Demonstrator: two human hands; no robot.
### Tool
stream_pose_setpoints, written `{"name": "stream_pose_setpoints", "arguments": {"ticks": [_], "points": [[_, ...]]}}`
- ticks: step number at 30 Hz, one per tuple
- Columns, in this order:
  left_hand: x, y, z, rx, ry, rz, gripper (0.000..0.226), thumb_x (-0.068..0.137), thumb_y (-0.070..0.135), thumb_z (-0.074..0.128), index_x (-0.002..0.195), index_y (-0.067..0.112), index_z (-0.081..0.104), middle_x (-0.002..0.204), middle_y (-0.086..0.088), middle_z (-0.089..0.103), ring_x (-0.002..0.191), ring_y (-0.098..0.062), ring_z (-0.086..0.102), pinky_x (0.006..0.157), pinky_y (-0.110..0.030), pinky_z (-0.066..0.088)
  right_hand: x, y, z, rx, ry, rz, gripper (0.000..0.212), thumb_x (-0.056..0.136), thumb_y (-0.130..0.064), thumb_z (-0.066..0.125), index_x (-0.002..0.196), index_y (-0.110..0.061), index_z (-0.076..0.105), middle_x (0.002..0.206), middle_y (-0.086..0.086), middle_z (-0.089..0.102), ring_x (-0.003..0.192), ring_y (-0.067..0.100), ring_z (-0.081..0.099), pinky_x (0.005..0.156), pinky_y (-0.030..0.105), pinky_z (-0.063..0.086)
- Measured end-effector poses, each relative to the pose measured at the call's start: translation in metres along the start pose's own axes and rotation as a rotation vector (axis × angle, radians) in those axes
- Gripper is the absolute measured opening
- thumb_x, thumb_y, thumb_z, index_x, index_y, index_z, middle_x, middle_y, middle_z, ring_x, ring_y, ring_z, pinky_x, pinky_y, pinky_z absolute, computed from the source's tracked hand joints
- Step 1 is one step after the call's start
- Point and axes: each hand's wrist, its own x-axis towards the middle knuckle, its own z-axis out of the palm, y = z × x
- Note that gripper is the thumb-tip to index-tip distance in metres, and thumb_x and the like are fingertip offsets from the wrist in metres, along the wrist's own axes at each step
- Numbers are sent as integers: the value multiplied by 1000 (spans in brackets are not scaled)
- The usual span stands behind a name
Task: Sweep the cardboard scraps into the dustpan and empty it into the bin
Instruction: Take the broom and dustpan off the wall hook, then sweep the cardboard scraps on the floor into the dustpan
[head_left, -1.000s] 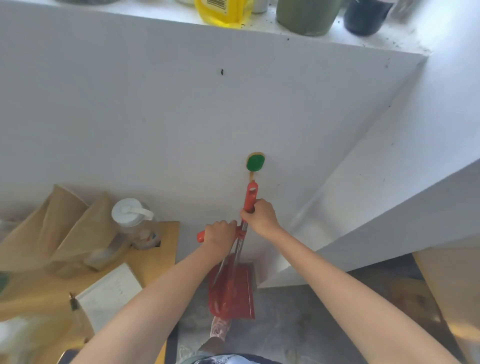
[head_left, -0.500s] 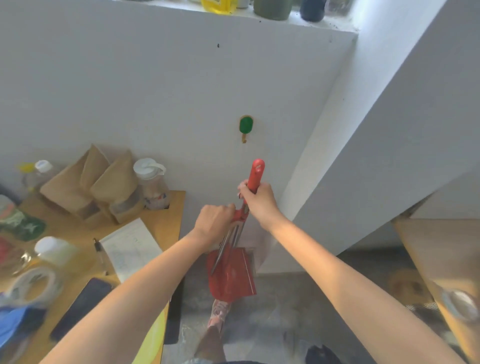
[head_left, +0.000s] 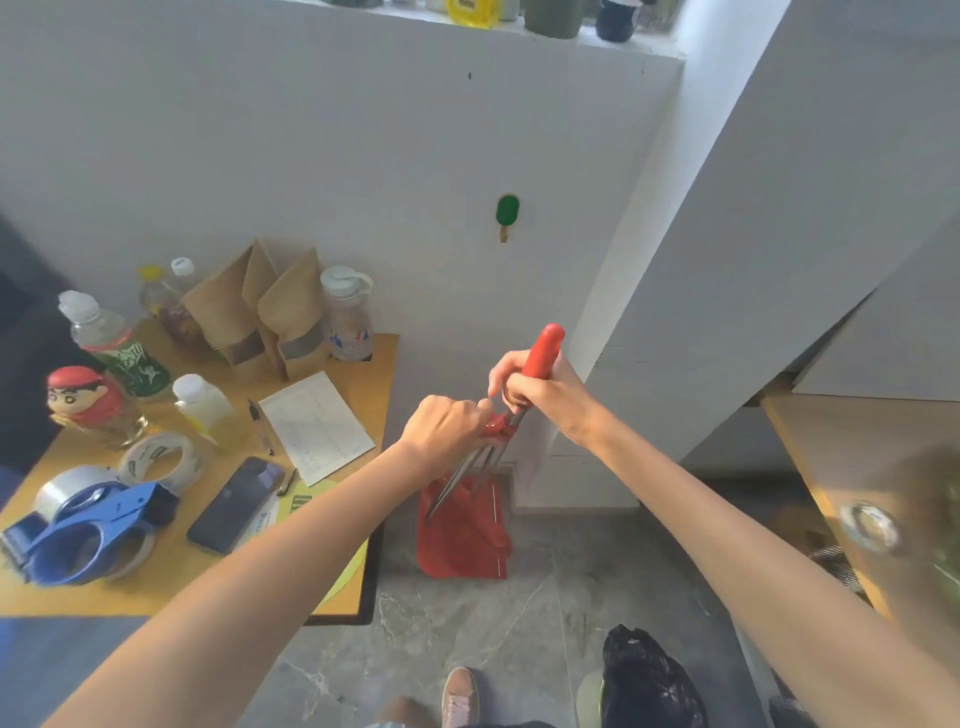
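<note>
Red plastic filled both fists. The right hand (head_left: 545, 395) was curled round the upright red handle (head_left: 543, 348), and the left hand (head_left: 441, 431) was clenched on the red joint (head_left: 493, 423) just beneath. From there thin metal rods (head_left: 475, 470) ran down to the red dustpan (head_left: 462, 530), which hung over the floor. A second earlier the handle's tip had sat at the green hook (head_left: 507, 210); now it hung well below the hook, lifted free. With the tools off the wall, sweeping could probably begin. No cardboard scraps showed, and a black bag (head_left: 644, 675) lay far below the hook.
</note>
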Motion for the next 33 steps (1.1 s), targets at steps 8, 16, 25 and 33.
{"name": "stream_pose_setpoints", "arguments": {"ticks": [8,16,25,33], "points": [[-31,12,-10,-56,-43,15,56,79,66,47,87,13,63,50,2,59,38,-21,59,38,-21,25,-21,-7,12,-62,-124,-8,19,59,1,41,54,-5,58,41,-1,45,40,7,38,44,14,33],[-123,10,-15,-209,-133,-156,50,87,63,44,95,14,50,86,-5,70,78,-30,68,53,-31,31,-72,-2,-4,-15,216,39,20,64,-1,43,52,0,59,43,14,49,38,15,47,44,19,41],[-171,69,0,-295,-220,-256,50,87,64,45,92,14,51,84,-8,69,80,-32,67,55,-32,32,-135,22,33,-938,269,395,45,80,-52,44,72,-17,73,77,0,70,78,26,62,76,31,46],[-205,112,14,-513,-307,-470,48,84,62,52,87,14,55,77,-7,67,74,-31,65,62,-37,53,-183,70,16,-373,-342,667,30,87,-32,53,105,-11,64,86,22,72,78,31,74,64,27,58]]}}
